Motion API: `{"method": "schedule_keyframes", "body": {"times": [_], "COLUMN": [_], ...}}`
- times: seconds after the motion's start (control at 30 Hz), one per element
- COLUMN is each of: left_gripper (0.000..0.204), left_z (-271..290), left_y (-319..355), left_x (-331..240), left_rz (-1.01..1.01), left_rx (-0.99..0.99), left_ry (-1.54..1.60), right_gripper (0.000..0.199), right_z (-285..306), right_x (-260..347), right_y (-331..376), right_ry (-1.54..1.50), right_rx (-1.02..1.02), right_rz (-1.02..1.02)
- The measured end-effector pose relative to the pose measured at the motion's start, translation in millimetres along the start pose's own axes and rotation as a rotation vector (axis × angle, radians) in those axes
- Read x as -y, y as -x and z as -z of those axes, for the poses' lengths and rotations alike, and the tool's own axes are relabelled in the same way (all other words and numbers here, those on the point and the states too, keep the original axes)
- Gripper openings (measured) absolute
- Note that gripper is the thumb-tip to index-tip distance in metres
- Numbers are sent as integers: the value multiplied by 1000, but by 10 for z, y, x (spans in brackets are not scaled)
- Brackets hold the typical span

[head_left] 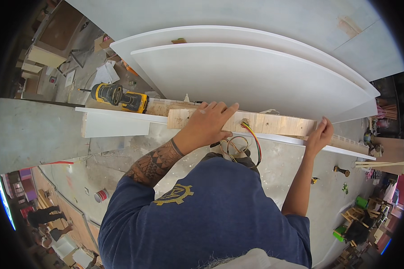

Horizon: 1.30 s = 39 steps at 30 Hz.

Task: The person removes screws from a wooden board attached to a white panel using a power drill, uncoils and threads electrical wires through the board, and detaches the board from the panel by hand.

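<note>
On my feed, the left hand clasps the board (274, 123) across its width and the right hand (319, 136) grips its right end, wires (256, 140) trailing between them, a drill (114, 95) left of the left hand (206, 121), panels (251, 71) blocking the space beyond both.

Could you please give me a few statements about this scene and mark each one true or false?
1. The left hand lies across a light wooden strip. True.
2. Both hands are at the same end of the strip. False: the right hand is at its right end, and the left one is toward its left end.
3. Coloured wires show at the strip between the two hands. True.
4. A red hammer lies to the left of the strip. False: a yellow-and-black drill lies there.
5. Large white panels are on the far side of the strip. True.
</note>
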State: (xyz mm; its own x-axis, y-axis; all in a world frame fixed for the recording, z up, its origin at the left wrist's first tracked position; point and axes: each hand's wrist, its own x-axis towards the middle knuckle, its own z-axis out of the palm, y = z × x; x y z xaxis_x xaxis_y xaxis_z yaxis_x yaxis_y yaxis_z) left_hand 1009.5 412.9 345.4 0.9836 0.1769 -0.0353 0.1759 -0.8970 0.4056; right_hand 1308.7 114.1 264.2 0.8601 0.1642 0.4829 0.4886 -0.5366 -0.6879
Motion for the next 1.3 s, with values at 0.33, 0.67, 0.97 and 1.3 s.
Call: {"method": "schedule_keyframes", "body": {"times": [0.33,0.67,0.97,1.3], "left_gripper": [78,77,75,80], "left_z": [-46,-93,-119,-145], "left_y": [57,13,-4,70], "left_x": [35,22,-58,65], "left_rz": [19,72,81,62], "left_rx": [-99,-33,-58,-41], "left_ry": [26,-23,-95,-71], "right_gripper": [24,82,32,29], "right_z": [150,-342,-547,289], "right_x": [-331,-405,-492,-1030], "right_y": [1755,3095,3322,3264], "right_ry": [-267,-505,-686,-315], "right_rx": [-113,1087,1112,882], "right_rz": [-337,-40,-321,-438]}}
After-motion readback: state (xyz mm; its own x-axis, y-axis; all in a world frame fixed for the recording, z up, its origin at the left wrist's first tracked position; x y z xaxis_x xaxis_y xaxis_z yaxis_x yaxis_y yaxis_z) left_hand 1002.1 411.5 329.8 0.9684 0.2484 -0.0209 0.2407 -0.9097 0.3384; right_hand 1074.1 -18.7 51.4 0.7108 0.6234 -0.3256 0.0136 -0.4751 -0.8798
